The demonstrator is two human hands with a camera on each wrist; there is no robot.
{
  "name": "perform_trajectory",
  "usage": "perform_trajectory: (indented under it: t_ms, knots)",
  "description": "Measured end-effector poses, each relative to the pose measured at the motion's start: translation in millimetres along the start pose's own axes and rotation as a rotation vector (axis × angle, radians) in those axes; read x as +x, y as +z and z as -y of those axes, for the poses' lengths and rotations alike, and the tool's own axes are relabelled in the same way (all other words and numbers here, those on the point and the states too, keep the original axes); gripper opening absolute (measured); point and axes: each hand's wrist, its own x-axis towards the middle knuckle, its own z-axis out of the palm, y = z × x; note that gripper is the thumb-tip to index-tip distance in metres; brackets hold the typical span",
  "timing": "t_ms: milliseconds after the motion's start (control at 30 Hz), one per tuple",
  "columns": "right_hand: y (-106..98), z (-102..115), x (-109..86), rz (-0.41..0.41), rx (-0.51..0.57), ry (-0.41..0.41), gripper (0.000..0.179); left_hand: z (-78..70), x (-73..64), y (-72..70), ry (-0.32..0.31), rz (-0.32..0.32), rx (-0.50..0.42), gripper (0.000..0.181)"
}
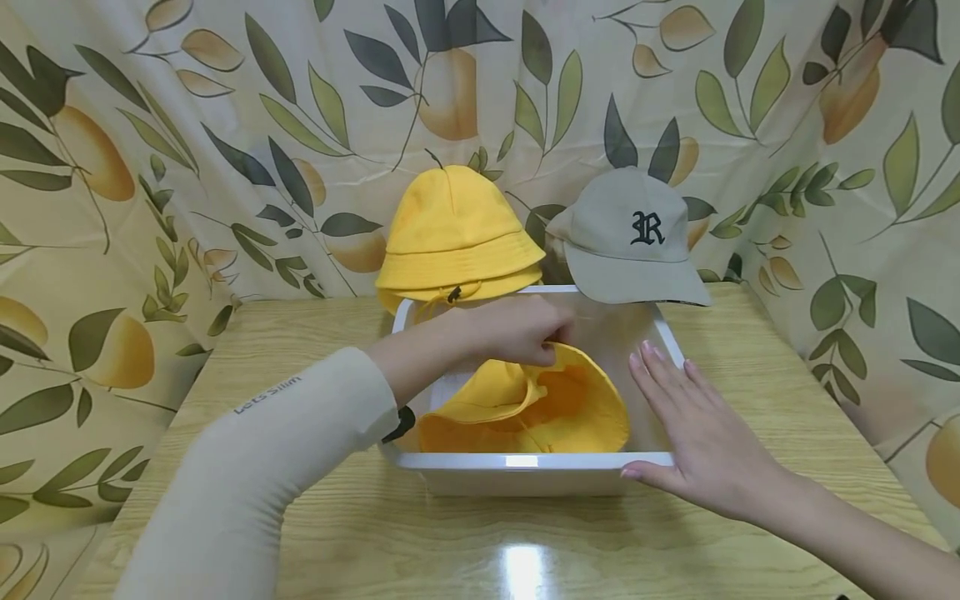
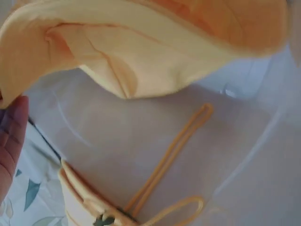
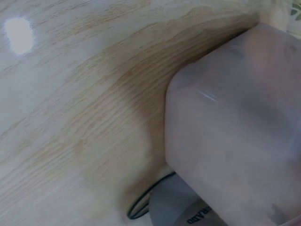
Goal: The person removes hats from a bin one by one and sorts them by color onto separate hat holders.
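A yellow fabric hat (image 1: 585, 408) with a wide brim lies inside a white plastic box (image 1: 525, 461), its hollow side partly showing. From the left, my left hand (image 1: 528, 327) reaches over the box and pinches the hat's brim edge. In the left wrist view, the fingers (image 2: 13, 136) are at the edge of the yellow hat (image 2: 108, 52); the thumb is not clearly seen. My right hand (image 1: 705, 437) lies with straight, spread fingers against the right front corner of the box. The right wrist view shows the box's side (image 3: 225, 122), without the hand.
Behind the box sit a second yellow bucket hat (image 1: 453, 217) with a cord (image 2: 169, 155) and a grey cap (image 1: 630, 242) with a dark letter R, both overlapping its back rim. Everything stands on a wooden table (image 1: 330, 517). A leaf-patterned curtain (image 1: 315, 108) hangs behind and at both sides.
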Motion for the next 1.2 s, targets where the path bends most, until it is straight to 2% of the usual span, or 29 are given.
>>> perform_trajectory:
  t_ms: [167,367,500,567,667,800,900,1000,1100,1133,1200]
  knots:
    - [0,-1,0.7,-0.002,0.011,-0.009,0.100,-0.3,-4.0,-11.8,0.000,-0.028,-0.048,0.009]
    - [-5,-3,4.6,0.023,0.026,-0.037,0.099,-0.3,-12.3,-19.3,0.003,-0.075,-0.067,0.006]
    - [-12,2,10.7,0.058,0.079,0.035,0.099,0.5,-20.8,-24.6,0.009,-0.150,-0.096,0.007]
    - [-17,4,18.2,0.034,0.113,0.075,0.099,1.5,-25.9,-27.5,0.022,-0.206,-0.109,0.007]
    - [-23,6,32.1,-0.068,0.129,0.080,0.091,3.7,-34.4,-31.5,0.060,-0.310,-0.107,0.006]
    - [-28,6,46.1,-0.230,0.064,0.035,0.083,6.6,-47.0,-35.6,0.120,-0.468,-0.079,0.007]
    - [-28,6,50.6,-0.299,0.018,0.036,0.078,8.1,-56.7,-36.4,0.168,-0.579,-0.074,0.007]
    - [-28,4,52.3,-0.301,0.010,0.055,0.057,9.3,-67.2,-35.4,0.240,-0.682,-0.115,0.008]
    - [-30,-1,53.2,-0.254,0.025,0.093,0.028,11.2,-78.0,-34.0,0.312,-0.794,-0.157,0.010]
    - [-31,-2,53.3,-0.232,0.036,0.109,0.022,11.6,-81.6,-34.0,0.333,-0.825,-0.172,0.010]
    - [-32,-5,53.2,-0.195,0.051,0.137,0.021,12.6,-88.5,-34.7,0.358,-0.894,-0.174,0.010]
